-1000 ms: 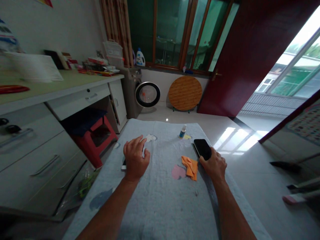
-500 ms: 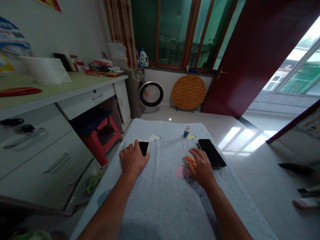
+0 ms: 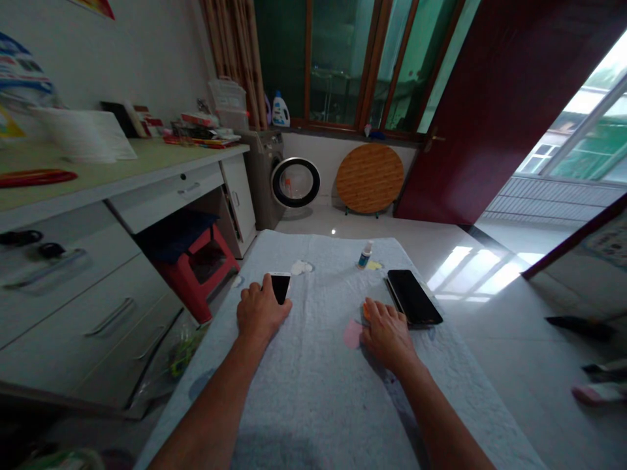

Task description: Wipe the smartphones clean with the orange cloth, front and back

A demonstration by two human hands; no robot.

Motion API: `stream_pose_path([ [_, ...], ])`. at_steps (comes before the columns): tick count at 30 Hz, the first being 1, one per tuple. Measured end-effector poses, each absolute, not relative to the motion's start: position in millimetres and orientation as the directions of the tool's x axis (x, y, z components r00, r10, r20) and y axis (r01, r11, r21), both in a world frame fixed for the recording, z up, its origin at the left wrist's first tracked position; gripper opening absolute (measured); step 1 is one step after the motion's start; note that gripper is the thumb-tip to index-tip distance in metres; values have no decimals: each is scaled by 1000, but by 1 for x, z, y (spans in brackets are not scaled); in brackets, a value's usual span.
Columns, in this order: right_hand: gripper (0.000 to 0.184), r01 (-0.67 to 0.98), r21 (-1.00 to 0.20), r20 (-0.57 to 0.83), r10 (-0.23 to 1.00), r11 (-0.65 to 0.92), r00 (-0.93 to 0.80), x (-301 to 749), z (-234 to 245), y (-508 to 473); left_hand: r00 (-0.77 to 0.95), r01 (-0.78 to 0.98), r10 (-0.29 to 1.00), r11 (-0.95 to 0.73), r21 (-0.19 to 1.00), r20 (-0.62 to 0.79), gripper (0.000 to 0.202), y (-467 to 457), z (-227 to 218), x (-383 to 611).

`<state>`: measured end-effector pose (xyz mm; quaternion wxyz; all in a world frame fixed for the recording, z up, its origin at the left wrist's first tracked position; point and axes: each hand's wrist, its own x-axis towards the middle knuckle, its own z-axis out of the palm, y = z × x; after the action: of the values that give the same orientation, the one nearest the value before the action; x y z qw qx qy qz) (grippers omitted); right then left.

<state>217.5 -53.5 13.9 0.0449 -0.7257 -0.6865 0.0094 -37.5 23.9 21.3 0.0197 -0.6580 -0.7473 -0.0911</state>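
Left hand is clasping phone between thumb and fingers; phone is lying left and to the near side of bottle. Right hand is covering cloth, near side of bottle, fingers lying together; can't tell if they're pinching it. Black device is lying right of bottle.

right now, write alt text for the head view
A left hand rests over a white smartphone and the right hand over an orange cloth, on a pale blue cover. A black-screened device lies farther right; a small bottle stands beyond.
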Motion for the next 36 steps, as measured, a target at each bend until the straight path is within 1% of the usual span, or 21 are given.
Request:
stream_pose_path([
  [4, 52, 998, -59, 32, 999, -30, 32, 221, 12, -54, -135, 988, 961, 113, 103, 241, 68, 22, 22, -37],
  [7, 48, 999, -37, 19, 1000, -13, 14, 222, 9, -54, -116, 989, 940, 80, 123, 320, 68, 20, 27, -35],
  [10, 42, 999, -40, 23, 1000, -19, 20, 222, 11, -53, -51, 986, 922, -15, 167, 383, 71, 15, 31, -25],
  [13, 33, 997, -67, 28, 999, -26, 28, 221, 16, -52, 58, 963, 920, -153, 219, 387, 67, 6, 29, -9],
  [16, 22, 991, -133, 63, 998, -7, 16, 221, 17, -51, 181, 915, 926, -282, 288, 332, 61, -3, 22, 7],
  [18, 18, 976, -215, 104, 994, 36, -14, 222, 15, -50, 232, 880, 934, -321, 351, 271, 59, -8, 16, 14],
  [19, 16, 962, -266, 125, 992, 63, -30, 222, 13, -49, 247, 872, 936, -328, 364, 252, 58, -9, 14, 16],
  [22, 16, 889, -438, 189, 980, 135, -56, 221, 8, -47, 271, 872, 939, -333, 359, 213, 58, -11, 11, 19],
  [25, 17, 815, -543, 241, 967, 203, -80, 217, 6, -46, 282, 885, 943, -327, 330, 178, 58, -12, 10, 19],
  [28, 16, 803, -554, 249, 964, 219, -91, 213, 3, -45, 291, 901, 949, -315, 299, 123, 59, -12, 10, 19],
  [31, 15, 849, -506, 251, 968, 150, -21, 213, 0, -43, 311, 907, 948, -316, 278, 65, 62, -13, 10, 17],
  [34, 15, 896, -438, 281, 958, 81, 51, 216, -3, -41, 348, 899, 937, -340, 276, 23, 73, -13, 12, 13],
  [36, 14, 904, -421, 303, 951, 71, 66, 217, -4, -41, 377, 890, 926, -356, 285, -19, 85, -14, 15, 10],
])
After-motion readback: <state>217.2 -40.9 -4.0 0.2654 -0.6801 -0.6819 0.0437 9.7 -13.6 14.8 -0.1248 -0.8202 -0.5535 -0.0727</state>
